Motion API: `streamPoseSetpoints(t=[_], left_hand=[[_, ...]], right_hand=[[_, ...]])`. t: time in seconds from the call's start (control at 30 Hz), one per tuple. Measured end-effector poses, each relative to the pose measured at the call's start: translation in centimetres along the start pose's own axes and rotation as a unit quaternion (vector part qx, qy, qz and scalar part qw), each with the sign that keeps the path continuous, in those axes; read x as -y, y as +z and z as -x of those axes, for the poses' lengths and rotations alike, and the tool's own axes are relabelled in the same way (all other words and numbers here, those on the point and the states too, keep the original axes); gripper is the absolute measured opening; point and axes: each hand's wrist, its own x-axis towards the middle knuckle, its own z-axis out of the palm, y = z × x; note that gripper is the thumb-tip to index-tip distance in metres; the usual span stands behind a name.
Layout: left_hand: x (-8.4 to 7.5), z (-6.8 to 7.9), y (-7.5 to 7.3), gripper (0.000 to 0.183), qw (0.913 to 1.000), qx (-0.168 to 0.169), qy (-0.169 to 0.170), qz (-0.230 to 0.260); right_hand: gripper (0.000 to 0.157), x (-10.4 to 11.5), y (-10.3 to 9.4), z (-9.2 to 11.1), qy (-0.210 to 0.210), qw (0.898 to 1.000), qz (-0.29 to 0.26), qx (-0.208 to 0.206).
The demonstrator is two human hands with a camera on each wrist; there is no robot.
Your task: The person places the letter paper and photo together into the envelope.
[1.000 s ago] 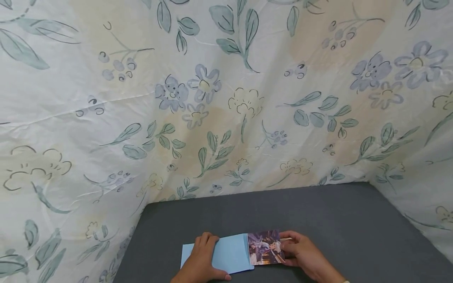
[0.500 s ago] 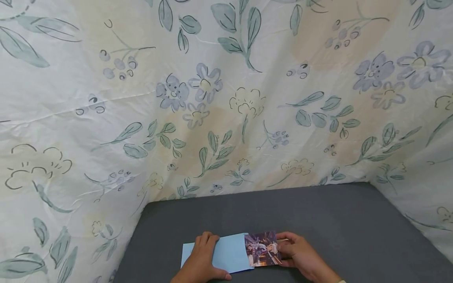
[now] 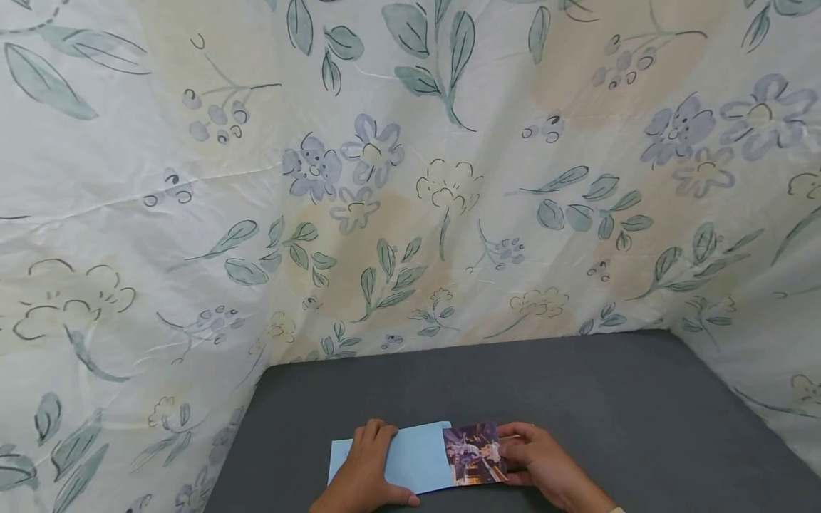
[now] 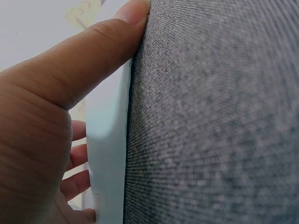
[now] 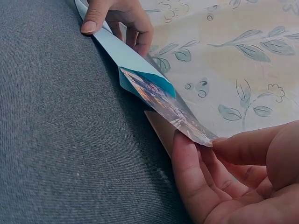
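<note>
A light blue envelope (image 3: 418,456) lies flat on the dark surface, its open end toward the right. Across it rests my left hand (image 3: 363,470), thumb on the near edge and fingers over the far edge, holding it. My right hand (image 3: 545,459) pinches the right end of a colourful printed photo card (image 3: 473,454) between thumb and fingers. In the right wrist view the card's left part (image 5: 149,93) sits inside the envelope's mouth (image 5: 154,79). A tan, card-like piece (image 5: 161,129) shows below the photo card by the fingers; whether it is separate I cannot tell.
The dark grey fabric-covered tabletop (image 3: 609,399) extends behind and to the right of the hands. A white cloth (image 3: 449,214) printed with flowers and leaves hangs along the back and both sides.
My right hand has moved slightly left with the photo card, and more of the card is inside the envelope. The left hand and the envelope have stayed in place.
</note>
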Motion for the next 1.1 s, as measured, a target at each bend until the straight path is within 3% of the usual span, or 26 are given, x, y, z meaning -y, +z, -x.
streamPoseSetpoints(t=[0.23,1.1], left_hand=[[0.1,0.4,-0.2,0.107,0.9999,0.005,0.007,0.006],[0.3,1.0,0.0,0.106,0.9999,-0.005,0.015,-0.007]], right_hand=[[0.042,-0.1,0.5,0.0,0.012,1.000,0.005,0.000],[0.040,-0.5,2.7,0.0,-0.011,1.000,0.014,0.000]])
